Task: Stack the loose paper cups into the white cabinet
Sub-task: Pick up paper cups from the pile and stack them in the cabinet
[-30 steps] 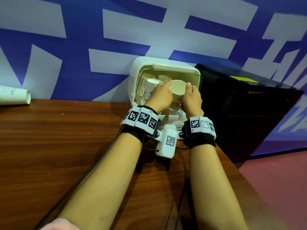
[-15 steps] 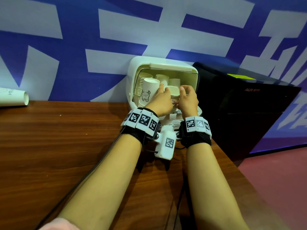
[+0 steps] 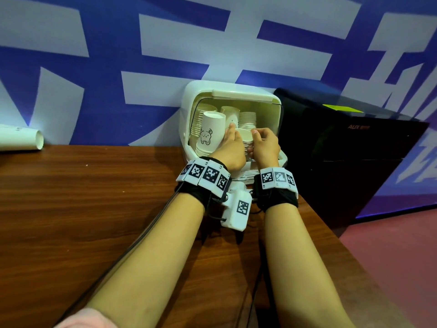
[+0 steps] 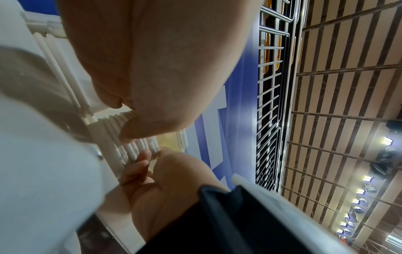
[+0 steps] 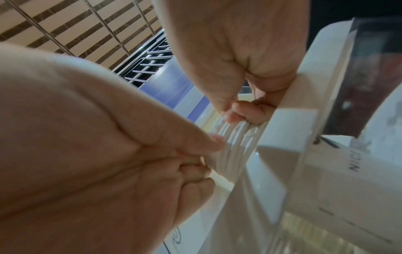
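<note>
The white cabinet (image 3: 189, 107) stands open against the blue wall, with several stacks of white paper cups inside. An upturned cup with a bear drawing (image 3: 210, 131) tops the front left stack. My left hand (image 3: 233, 136) and right hand (image 3: 256, 138) reach into the opening from either side of a short cup stack (image 3: 243, 136). Fingers of both hands pinch its ribbed rims (image 5: 234, 142). In the left wrist view my thumb presses on those rims (image 4: 128, 134), and the right hand's fingers (image 4: 141, 163) curl below them. The stack's base is hidden behind my hands.
A black appliance (image 3: 354, 150) stands close to the cabinet's right side. A white paper cylinder (image 3: 21, 138) lies on its side at the far left of the wooden table (image 3: 94, 209). The table's edge runs off to the right above a red floor (image 3: 402, 256).
The cup that both hands held high at the cabinet's opening has come down onto the stack inside. Both hands have dropped lower with it and keep their hold.
</note>
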Demonstrator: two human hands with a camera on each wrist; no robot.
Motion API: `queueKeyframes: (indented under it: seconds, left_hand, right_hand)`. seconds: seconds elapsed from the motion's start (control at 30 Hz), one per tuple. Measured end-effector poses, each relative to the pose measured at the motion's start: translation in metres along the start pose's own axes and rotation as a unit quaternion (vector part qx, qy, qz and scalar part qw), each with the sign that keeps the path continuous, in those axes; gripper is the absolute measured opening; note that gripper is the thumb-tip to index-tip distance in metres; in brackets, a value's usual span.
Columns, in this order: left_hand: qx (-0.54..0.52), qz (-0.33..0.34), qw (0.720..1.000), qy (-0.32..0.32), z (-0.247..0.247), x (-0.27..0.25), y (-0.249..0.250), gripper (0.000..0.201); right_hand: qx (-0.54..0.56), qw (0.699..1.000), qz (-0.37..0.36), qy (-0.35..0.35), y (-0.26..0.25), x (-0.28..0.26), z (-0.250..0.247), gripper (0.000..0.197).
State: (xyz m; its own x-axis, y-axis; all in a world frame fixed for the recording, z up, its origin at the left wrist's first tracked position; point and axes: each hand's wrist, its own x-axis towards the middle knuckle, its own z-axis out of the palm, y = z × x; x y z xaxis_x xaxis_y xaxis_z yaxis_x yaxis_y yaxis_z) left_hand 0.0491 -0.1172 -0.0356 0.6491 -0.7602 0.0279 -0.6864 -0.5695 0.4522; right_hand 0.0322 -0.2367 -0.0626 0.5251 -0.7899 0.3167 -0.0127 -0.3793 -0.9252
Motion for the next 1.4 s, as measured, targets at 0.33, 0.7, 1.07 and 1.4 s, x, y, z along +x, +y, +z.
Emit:
queueKeyframes:
  seconds: [0.33,0.7,1.07,1.4]
  left_hand:
    - [-0.076,0.072,0.993,0.049,-0.021,-0.006,0.005,0.063]
    - [-0.355,0.110,0.920,0.127,-0.053,-0.029,-0.008,0.023]
    - [-0.327,0.068,0.939,0.086,-0.073,-0.094,-0.018,0.021]
    - [-0.296,0.032,0.947,0.119,-0.113,-0.179,-0.048,0.019]
  right_hand:
    - [-0.045,0.998,-0.024,0.021,-0.011,-0.001,-0.004,0.028]
    - [0.047,0.998,-0.030,-0.008,-0.059,-0.018,-0.012,0.007]
    - [0.094,0.988,-0.016,-0.125,-0.099,-0.072,-0.017,0.008]
    - [0.085,0.969,-0.037,-0.231,-0.143,-0.131,0.017,0.022]
